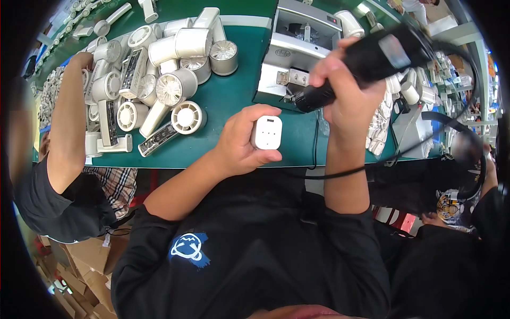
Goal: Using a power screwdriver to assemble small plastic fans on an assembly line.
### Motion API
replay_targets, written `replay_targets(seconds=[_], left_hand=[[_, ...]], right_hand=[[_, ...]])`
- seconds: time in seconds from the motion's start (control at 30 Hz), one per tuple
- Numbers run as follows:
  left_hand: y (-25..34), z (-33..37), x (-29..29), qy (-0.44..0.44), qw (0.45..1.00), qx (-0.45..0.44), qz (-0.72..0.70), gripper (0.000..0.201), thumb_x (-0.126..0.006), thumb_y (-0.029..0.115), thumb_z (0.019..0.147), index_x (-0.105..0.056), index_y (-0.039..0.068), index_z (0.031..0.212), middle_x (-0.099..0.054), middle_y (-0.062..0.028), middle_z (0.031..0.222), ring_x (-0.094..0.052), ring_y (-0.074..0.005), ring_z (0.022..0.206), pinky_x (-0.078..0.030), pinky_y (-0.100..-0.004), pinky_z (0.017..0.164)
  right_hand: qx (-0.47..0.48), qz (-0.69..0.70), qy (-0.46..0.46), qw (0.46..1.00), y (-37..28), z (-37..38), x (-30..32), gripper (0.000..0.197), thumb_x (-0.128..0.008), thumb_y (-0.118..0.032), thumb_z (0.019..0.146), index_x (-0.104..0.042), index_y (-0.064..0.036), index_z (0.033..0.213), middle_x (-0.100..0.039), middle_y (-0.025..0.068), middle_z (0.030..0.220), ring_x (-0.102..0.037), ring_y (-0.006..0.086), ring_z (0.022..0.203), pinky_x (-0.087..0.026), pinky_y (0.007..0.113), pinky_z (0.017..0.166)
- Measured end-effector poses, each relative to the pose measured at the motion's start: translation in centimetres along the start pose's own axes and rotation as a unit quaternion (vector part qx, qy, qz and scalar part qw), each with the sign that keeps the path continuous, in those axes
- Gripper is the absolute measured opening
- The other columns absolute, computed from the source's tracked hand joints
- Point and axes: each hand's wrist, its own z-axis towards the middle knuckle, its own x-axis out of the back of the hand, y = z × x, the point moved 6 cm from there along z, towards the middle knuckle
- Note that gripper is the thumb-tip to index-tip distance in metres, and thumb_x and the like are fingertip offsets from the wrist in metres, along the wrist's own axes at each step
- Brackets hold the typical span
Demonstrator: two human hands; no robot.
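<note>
My left hand grips a small white plastic housing by its sides, above the front edge of the green table. The housing's upturned face has a dark slot and several small holes. My right hand is wrapped round a black corded electric screwdriver, which is tilted with its nose toward the lower left. That nose is up and to the right of the housing, apart from it. A silver screw feeder stands behind the screwdriver, which partly covers it.
White handheld fan parts are heaped on the green table at left. A co-worker's arm reaches into that heap. More white parts lie at right, near another person. The screwdriver's black cable loops across the right side.
</note>
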Motion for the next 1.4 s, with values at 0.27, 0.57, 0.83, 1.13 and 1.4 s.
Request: replay_targets(seconds=[0.27,0.57,0.83,1.13,1.4], left_hand=[[-0.4,-0.2,-0.2,0.006,1.000,0.023,-0.016,0.064,-0.071,0.043,0.070,-0.046,0.000,0.111,-0.056,-0.0123,0.097,-0.056,-0.0253,0.078,-0.045,-0.0313,0.067],[0.4,0.5,-0.4,-0.001,0.999,0.033,0.012,0.066,-0.072,0.044,0.066,-0.047,0.003,0.111,-0.057,-0.0118,0.095,-0.057,-0.0273,0.077,-0.046,-0.0325,0.066],[0.9,1.1,-1.0,-0.025,0.998,0.008,0.052,0.067,-0.075,0.041,0.061,-0.048,0.005,0.111,-0.057,-0.0124,0.093,-0.056,-0.0314,0.079,-0.046,-0.0345,0.067],[1.8,1.6,-1.4,-0.038,0.993,-0.026,0.108,0.069,-0.076,0.040,0.060,-0.046,0.005,0.112,-0.058,-0.0131,0.098,-0.057,-0.0330,0.083,-0.047,-0.0359,0.070],[1.4,1.3,-1.0,-0.045,0.993,-0.010,0.111,0.070,-0.075,0.043,0.062,-0.045,0.004,0.112,-0.057,-0.0123,0.095,-0.057,-0.0300,0.079,-0.046,-0.0344,0.068]], right_hand=[[0.091,-0.001,0.014,0.996,-0.7,0.7,-0.1,0.029,-0.052,0.005,0.076,-0.044,0.0047,0.104,-0.052,0.0110,0.065,-0.052,0.0186,0.054,-0.046,0.033,0.054],[0.029,0.088,0.006,0.996,-2.6,0.2,-0.2,0.029,-0.052,0.002,0.076,-0.046,0.0024,0.104,-0.049,0.0084,0.064,-0.050,0.0180,0.053,-0.044,0.033,0.053],[0.121,0.192,-0.239,0.944,-11.6,-2.4,-3.4,0.043,-0.049,-0.013,0.080,-0.038,0.0012,0.119,-0.046,0.0046,0.077,-0.045,0.0155,0.063,-0.038,0.033,0.062],[0.132,0.219,-0.238,0.937,-8.7,-1.9,-2.9,0.037,-0.047,-0.015,0.084,-0.037,-0.0021,0.117,-0.045,0.0043,0.077,-0.045,0.0149,0.063,-0.039,0.032,0.061],[0.128,0.270,-0.186,0.936,-8.7,-0.9,-1.7,0.032,-0.047,-0.016,0.085,-0.041,-0.0037,0.114,-0.046,0.0028,0.074,-0.047,0.0149,0.061,-0.041,0.031,0.060]])
